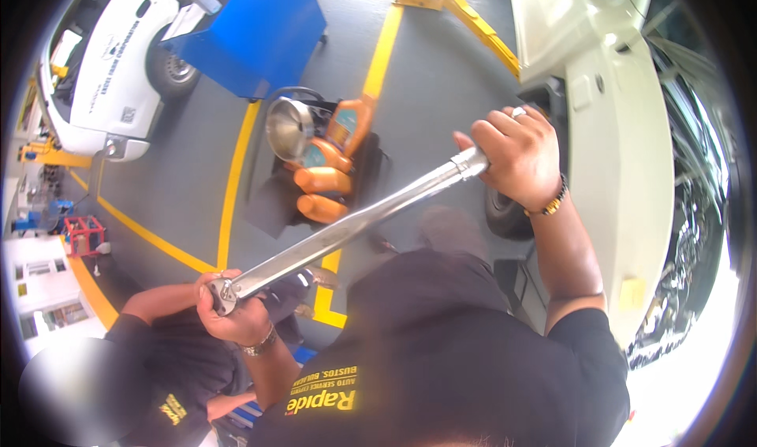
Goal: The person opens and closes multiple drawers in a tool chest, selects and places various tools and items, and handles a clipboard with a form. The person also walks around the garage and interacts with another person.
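Note:
A long silver torque wrench (355, 224) runs slantwise in front of me, held up off the floor. My right hand (516, 157) is closed round its handle end, at the upper right. At the lower left my left hand (236, 317) grips the ratchet head (225, 293), whose round face is turned up. No socket can be made out on it. A co-worker's forearm (162, 301) reaches in close beside my left hand; that person's fingers are mostly hidden behind the head.
Past the wrench, several orange bottles (323, 180) and a metal funnel (288, 130) stand together on a dark holder. A blue cabinet (268, 33) is farther off. White vehicles stand left (118, 60) and right (611, 155). A yellow lift arm (481, 33) lies near the right one.

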Tool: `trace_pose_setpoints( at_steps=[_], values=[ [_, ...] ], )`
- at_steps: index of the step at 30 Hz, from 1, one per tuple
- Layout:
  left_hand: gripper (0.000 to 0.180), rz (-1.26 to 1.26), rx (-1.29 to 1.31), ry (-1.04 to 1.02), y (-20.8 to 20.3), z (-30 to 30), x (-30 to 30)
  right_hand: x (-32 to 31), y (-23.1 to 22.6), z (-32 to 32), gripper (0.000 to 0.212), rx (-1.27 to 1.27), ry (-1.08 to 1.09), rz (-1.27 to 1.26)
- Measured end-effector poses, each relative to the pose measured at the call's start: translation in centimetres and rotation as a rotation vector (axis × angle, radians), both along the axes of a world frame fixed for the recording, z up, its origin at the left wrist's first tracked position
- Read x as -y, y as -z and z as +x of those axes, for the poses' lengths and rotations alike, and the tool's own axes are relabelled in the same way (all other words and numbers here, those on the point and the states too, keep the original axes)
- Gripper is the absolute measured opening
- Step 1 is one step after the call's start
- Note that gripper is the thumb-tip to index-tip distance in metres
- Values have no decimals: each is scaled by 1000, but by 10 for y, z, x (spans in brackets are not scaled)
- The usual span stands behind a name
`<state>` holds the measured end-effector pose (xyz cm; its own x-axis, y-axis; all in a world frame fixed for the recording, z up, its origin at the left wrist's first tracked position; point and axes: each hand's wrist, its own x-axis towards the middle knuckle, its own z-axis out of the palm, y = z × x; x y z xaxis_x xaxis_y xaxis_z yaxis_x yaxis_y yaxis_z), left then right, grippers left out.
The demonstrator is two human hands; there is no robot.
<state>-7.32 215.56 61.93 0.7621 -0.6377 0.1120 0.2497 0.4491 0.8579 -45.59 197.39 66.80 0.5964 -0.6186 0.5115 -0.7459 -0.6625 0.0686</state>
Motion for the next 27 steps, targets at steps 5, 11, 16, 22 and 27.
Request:
trace_pose_setpoints(
  at_steps=[5,11,16,22,27],
  values=[
    [30,-73,488,-139,-32,28,87,95,39,-10,25,310,16,693],
    [27,-34,298,-151,-36,16,231,224,125,-41,33,1403,-511,1331],
    [28,-17,308,-150,-26,-33,366,364,146,-69,20,1731,-451,1322],
    [32,12,380,-357,-61,-45,445,469,117,-78,30,1588,-618,1317],
    [35,-90,522,-447,-80,-37,479,544,131,-18,22,1449,-497,1396]
  ],
)
